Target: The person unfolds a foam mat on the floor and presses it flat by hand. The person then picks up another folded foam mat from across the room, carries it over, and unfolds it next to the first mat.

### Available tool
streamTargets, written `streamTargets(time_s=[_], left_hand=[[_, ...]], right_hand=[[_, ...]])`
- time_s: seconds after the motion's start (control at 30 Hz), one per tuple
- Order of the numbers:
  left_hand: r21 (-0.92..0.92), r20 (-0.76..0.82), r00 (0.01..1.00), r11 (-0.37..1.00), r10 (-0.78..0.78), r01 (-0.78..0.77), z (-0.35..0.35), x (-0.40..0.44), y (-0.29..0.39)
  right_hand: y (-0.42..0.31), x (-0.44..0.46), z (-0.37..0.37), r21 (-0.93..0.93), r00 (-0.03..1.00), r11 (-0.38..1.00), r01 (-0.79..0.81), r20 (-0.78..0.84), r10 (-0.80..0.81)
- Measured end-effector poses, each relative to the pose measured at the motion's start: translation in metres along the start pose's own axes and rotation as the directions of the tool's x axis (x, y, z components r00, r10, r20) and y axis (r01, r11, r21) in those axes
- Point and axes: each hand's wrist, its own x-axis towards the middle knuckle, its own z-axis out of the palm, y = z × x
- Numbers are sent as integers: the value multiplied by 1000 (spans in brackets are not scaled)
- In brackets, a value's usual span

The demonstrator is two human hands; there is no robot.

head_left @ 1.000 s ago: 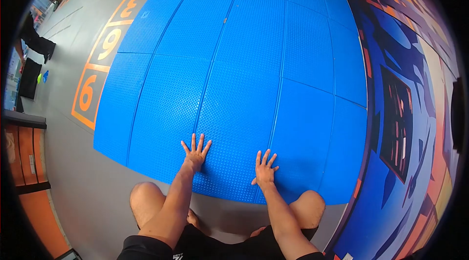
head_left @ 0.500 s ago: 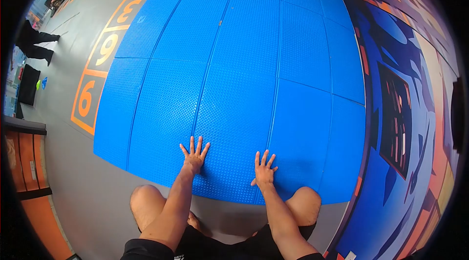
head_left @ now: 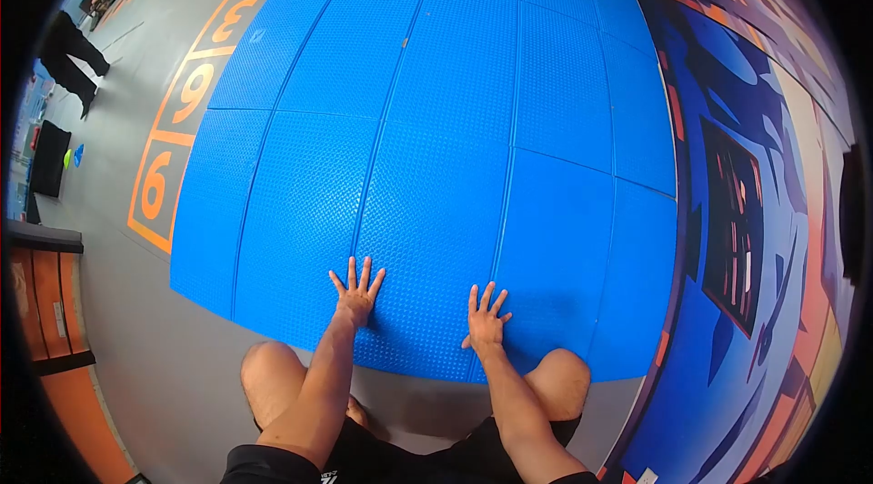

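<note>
A large blue textured mat (head_left: 436, 166) made of joined panels covers the floor ahead of me. My left hand (head_left: 356, 295) lies on its near part, palm down, beside a seam, with the fingers spread. To the right, my right hand (head_left: 486, 319) also rests palm down near the mat's front edge, fingers apart, close to another seam. Neither hand holds anything. My bent knees show on either side, behind the hands.
Orange number squares (head_left: 153, 191) mark the grey floor (head_left: 136, 302) on the left. Beyond them another person's legs (head_left: 75, 61) stand near a black box (head_left: 50, 159). A painted wall (head_left: 764, 211) runs along the right side.
The view has shifted slightly, so the mat and hands appear a little further left. The other person's legs have changed stance. My hands stay flat on the mat.
</note>
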Motion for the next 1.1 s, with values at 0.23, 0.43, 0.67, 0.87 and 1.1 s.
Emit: streamTargets(time_s=[0.23, 0.43, 0.67, 0.87, 1.1], left_hand=[[-50, 238, 970, 998, 49, -38, -33, 1, -4], [-45, 308, 951, 999, 26, -12, -49, 2, -3], [-64, 327, 945, 998, 30, -10, -60, 0, -5], [-76, 194, 981, 997, 4, 11, -39, -7, 0], [24, 38, 999, 999, -33, 32, -39, -11, 0]], right_hand=[[-5, 4, 2, -9, 999, 1000, -25, 40, 25], [-10, 10, 3, -27, 997, 998, -53, 62, 54], [-10, 12, 9, -9, 997, 999, -47, 53, 47], [-13, 10, 4, -22, 997, 998, -55, 47, 56], [-16, -3, 3, 10, 995, 998, -57, -81, 58]])
